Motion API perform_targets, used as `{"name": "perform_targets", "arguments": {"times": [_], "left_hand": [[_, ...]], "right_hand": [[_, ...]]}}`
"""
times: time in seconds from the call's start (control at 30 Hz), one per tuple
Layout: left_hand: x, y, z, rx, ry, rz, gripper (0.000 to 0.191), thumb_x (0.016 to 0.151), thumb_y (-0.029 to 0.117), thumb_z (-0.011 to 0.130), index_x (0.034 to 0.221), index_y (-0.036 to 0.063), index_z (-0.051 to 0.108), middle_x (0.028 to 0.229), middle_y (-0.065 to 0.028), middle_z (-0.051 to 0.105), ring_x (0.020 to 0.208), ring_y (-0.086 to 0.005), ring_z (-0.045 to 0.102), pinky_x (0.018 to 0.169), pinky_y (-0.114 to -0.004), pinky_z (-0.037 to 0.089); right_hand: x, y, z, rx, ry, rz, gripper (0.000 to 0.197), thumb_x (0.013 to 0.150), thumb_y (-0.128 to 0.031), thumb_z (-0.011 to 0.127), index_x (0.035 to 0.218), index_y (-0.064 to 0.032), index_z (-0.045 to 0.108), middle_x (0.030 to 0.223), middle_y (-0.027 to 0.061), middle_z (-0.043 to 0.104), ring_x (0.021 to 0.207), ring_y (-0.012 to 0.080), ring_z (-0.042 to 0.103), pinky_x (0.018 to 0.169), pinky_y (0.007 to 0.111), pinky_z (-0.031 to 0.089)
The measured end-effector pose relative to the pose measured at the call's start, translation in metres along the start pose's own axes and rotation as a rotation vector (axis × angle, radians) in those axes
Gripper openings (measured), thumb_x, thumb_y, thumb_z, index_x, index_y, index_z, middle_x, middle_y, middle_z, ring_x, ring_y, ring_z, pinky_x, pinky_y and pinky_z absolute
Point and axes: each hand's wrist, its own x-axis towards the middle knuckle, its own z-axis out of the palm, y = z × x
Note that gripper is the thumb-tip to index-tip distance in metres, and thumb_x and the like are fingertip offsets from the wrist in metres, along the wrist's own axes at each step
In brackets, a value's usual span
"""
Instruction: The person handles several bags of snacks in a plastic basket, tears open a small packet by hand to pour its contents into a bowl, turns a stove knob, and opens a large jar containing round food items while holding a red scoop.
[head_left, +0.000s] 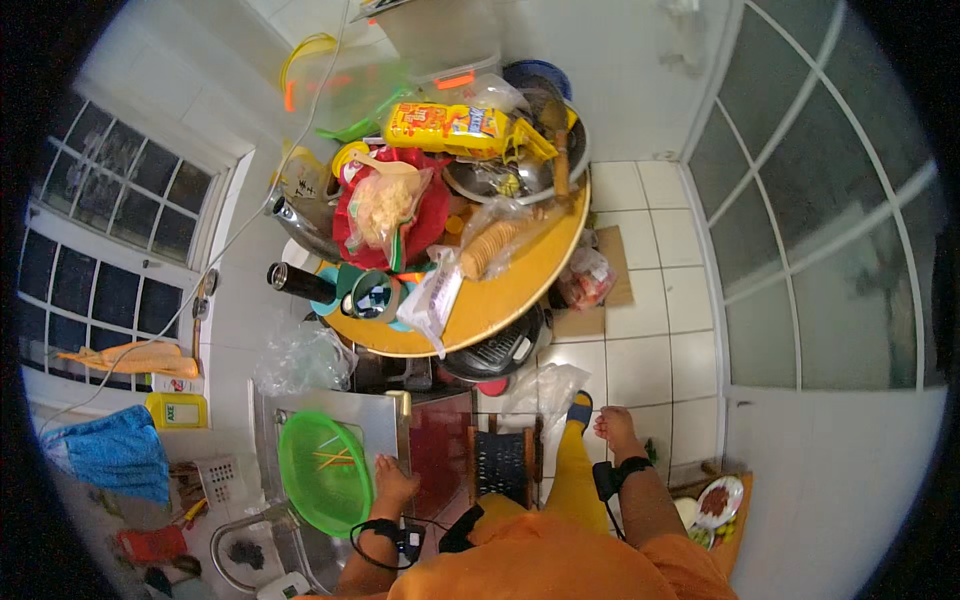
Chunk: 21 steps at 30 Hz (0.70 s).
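Note:
My left hand (394, 481) rests at the metal edge of the sink counter, close against the rim of a green plastic basin (289, 480). Inside the basin lie several thin orange and pale sticks (335, 457). Whether its fingers grip the rim or edge cannot be told. My right hand (616, 427) hangs over the tiled floor with its fingers curled and nothing seen in it. Below and left of it, a foot wears a dark slipper (580, 409).
A round wooden table (517, 304) stands ahead, crowded with bags, a wok (480, 180) and a black bottle (300, 280). A small woven stool (501, 465) is before me. Plates of food (720, 501) sit low at the right. A faucet (225, 540) is at lower left.

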Motion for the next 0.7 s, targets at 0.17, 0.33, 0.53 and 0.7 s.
{"name": "perform_targets", "arguments": {"times": [0.17, 0.33, 0.53, 0.7], "left_hand": [[0.045, -0.06, 0.043, 0.099, -0.176, 0.096, 0.091, 0.071, 0.051, 0.055, 0.13, -0.0115, 0.024, 0.136, -0.0322, 0.018, 0.13, -0.0418, 0.014, 0.106, -0.04, 0.017], [0.056, -0.089, 0.056, 0.196, -0.319, 0.094, 0.094, 0.07, 0.057, 0.054, 0.133, -0.005, 0.023, 0.138, -0.0301, 0.016, 0.129, -0.0432, 0.013, 0.106, -0.044, 0.016], [0.054, -0.063, 0.009, 0.249, -0.476, 0.072, 0.092, 0.072, 0.058, 0.053, 0.134, -0.0026, 0.023, 0.139, -0.0285, 0.016, 0.129, -0.0424, 0.012, 0.106, -0.045, 0.015], [0.031, -0.044, -0.018, 0.189, -0.432, -0.023, 0.09, 0.072, 0.056, 0.053, 0.134, -0.0025, 0.024, 0.138, -0.0279, 0.017, 0.129, -0.0418, 0.014, 0.105, -0.044, 0.016]], "right_hand": [[0.033, -0.05, 0.002, -0.145, 0.1, -0.164, 0.013, 0.084, -0.014, 0.049, 0.093, -0.0048, 0.049, 0.061, 0.0073, 0.053, 0.047, 0.0181, 0.052, 0.041, 0.03, 0.046], [0.056, -0.087, 0.05, -0.14, 0.208, -0.108, 0.019, 0.083, -0.015, 0.048, 0.098, -0.0034, 0.05, 0.067, 0.0082, 0.055, 0.053, 0.0192, 0.054, 0.046, 0.031, 0.049], [0.115, -0.081, 0.034, 0.168, 0.169, -0.239, 0.043, 0.082, -0.014, 0.051, 0.12, 0.0004, 0.039, 0.092, 0.0145, 0.055, 0.073, 0.0254, 0.058, 0.062, 0.035, 0.052], [0.2, -0.059, 0.029, 0.196, 0.22, -0.277, 0.058, 0.078, -0.01, 0.058, 0.129, 0.0008, 0.031, 0.095, 0.0125, 0.053, 0.079, 0.0214, 0.055, 0.066, 0.032, 0.048]]}}
